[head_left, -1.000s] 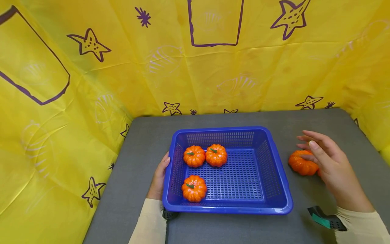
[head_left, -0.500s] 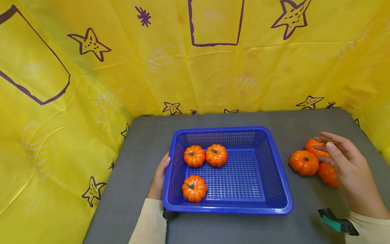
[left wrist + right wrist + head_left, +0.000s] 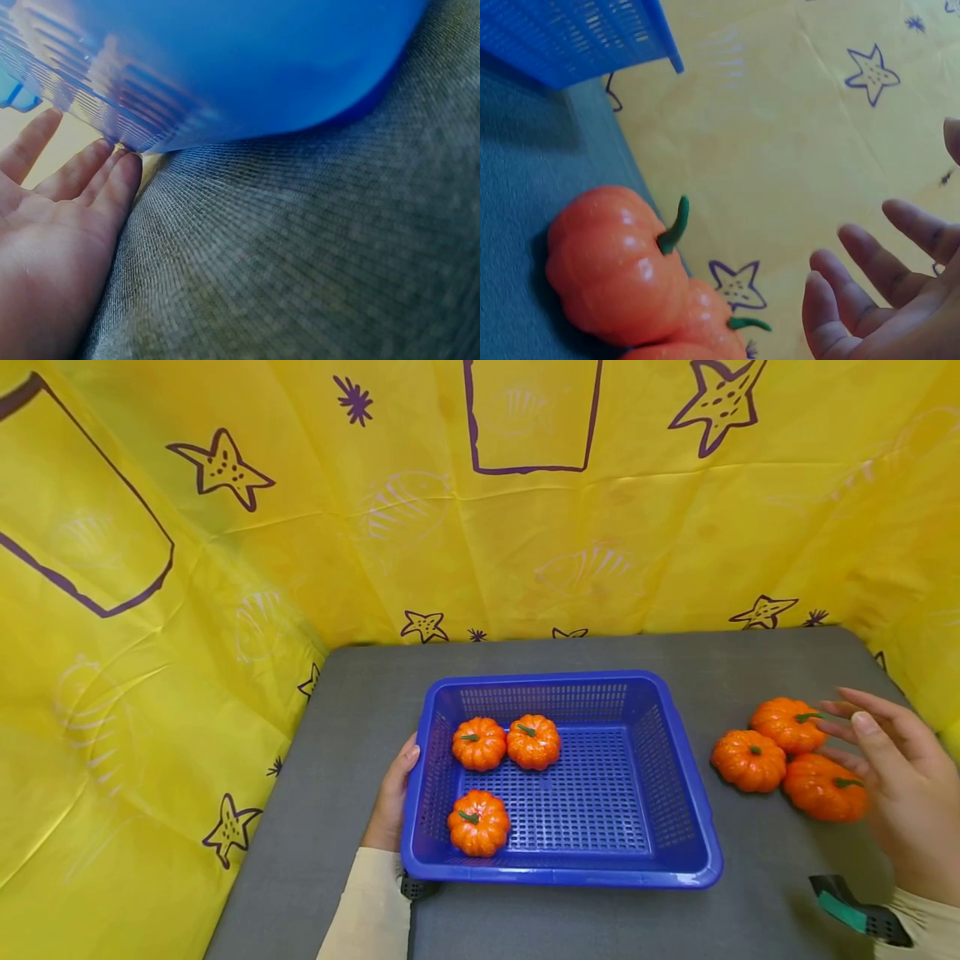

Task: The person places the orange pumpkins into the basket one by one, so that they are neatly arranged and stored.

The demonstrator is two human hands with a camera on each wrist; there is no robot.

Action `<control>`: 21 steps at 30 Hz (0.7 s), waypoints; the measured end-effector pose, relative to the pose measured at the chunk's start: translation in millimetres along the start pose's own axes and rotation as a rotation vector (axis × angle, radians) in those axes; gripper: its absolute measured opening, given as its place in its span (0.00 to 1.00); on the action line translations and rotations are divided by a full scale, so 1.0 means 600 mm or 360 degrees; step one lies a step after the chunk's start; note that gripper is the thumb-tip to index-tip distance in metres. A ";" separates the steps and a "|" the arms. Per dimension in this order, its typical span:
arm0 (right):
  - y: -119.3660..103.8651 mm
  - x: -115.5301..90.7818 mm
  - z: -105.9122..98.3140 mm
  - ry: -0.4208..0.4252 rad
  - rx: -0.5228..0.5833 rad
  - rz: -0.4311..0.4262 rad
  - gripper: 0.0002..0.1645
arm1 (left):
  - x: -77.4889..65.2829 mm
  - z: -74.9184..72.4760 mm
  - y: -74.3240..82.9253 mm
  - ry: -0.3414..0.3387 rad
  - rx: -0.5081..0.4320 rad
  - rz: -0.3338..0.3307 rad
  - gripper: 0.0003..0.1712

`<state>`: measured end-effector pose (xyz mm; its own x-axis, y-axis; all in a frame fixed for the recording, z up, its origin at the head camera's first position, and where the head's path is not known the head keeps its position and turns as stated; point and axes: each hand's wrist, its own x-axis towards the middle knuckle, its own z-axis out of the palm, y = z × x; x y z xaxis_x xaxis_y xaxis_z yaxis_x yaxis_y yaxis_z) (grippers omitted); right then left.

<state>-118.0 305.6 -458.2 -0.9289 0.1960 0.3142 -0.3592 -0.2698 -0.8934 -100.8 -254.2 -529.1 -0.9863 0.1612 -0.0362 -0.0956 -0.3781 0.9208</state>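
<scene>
A blue plastic basket [image 3: 600, 868] stands on the grey table with three small orange pumpkins inside: one at the back left [image 3: 478, 744], one beside it [image 3: 533, 742], and one at the front left [image 3: 478, 823]. My left hand [image 3: 391, 797] rests against the basket's left side; the left wrist view shows its fingers [image 3: 79, 172] fairly straight, tips at the slotted wall. Right of the basket, three more pumpkins sit clustered: a left one [image 3: 748, 762], a back one [image 3: 787, 725] and a front one [image 3: 825, 788]. My right hand [image 3: 907, 785] hovers beside them, fingers spread and holding nothing.
The grey table [image 3: 360, 710] reaches back to a yellow cloth [image 3: 480, 552] printed with starfish and fish, which hangs behind and along both sides. A black band with a green patch [image 3: 843, 910] is on the right wrist.
My right hand has drawn away to the right from over the pumpkins, bringing all three of the cluster into view. My left hand, the basket and its pumpkins have stayed put.
</scene>
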 end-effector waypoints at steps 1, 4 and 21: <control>0.001 0.000 -0.003 0.0021 -0.0008 -0.0006 0.23 | 0.000 0.000 0.000 -0.0003 0.0001 0.0000 0.38; 0.004 -0.002 -0.013 0.0105 -0.0019 -0.0020 0.23 | 0.000 0.000 0.001 -0.0011 0.0002 0.0008 0.38; 0.026 -0.004 -0.053 0.0565 -0.0476 0.0204 0.18 | -0.002 0.002 0.005 -0.0022 0.0023 0.0014 0.39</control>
<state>-118.4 331.1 -483.0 -0.8569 0.5028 0.1132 -0.1537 -0.0397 -0.9873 -99.7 -254.6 -525.9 -0.9851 0.1707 -0.0224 -0.0846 -0.3665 0.9266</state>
